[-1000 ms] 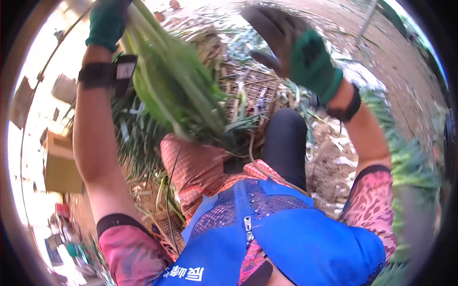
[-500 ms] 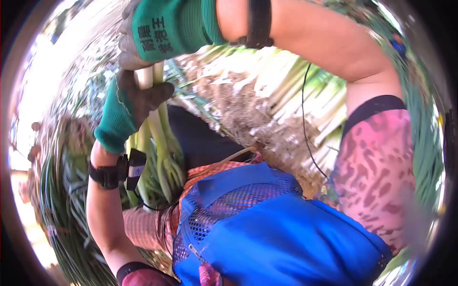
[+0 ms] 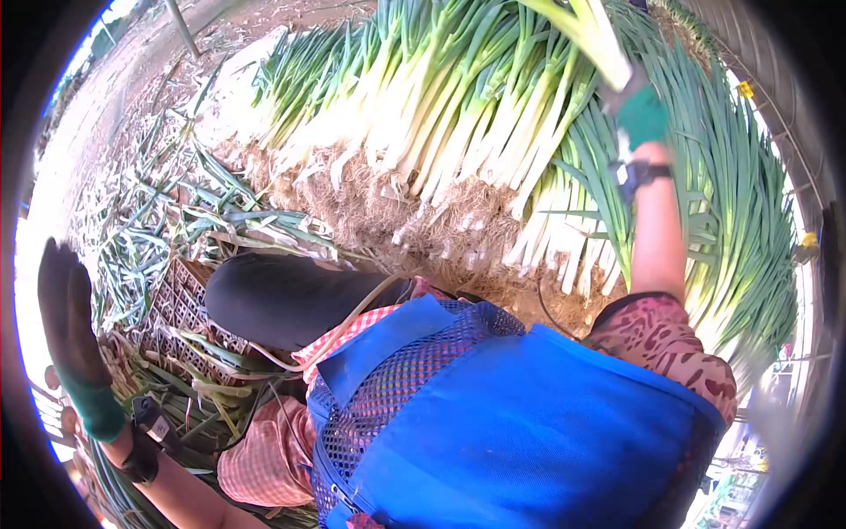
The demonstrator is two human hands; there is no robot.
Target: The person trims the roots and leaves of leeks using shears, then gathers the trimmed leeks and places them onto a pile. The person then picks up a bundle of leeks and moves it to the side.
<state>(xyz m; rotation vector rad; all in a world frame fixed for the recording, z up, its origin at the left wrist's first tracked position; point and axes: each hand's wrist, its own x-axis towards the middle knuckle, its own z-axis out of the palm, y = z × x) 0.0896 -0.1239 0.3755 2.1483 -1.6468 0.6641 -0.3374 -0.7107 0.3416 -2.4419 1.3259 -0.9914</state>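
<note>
My right hand, in a green and grey work glove, is at the upper right above the heap. It grips a thick green onion stalk near its pale end; its fingers are partly hidden and blurred. My left hand, gloved the same way, is raised at the far left edge with fingers stretched out and holds nothing. Below my right hand lies a large pile of green onions, white ends and brown roots toward me.
A brown plastic crate stands by my dark-clad knee. Trimmed leaves litter the ground to the left. More long green onions lie along the right side. A blue apron covers my lap.
My hands were together on the green onion at the upper left. My right hand has swung right with a stalk, while my left hand has let go and moved to the left edge.
</note>
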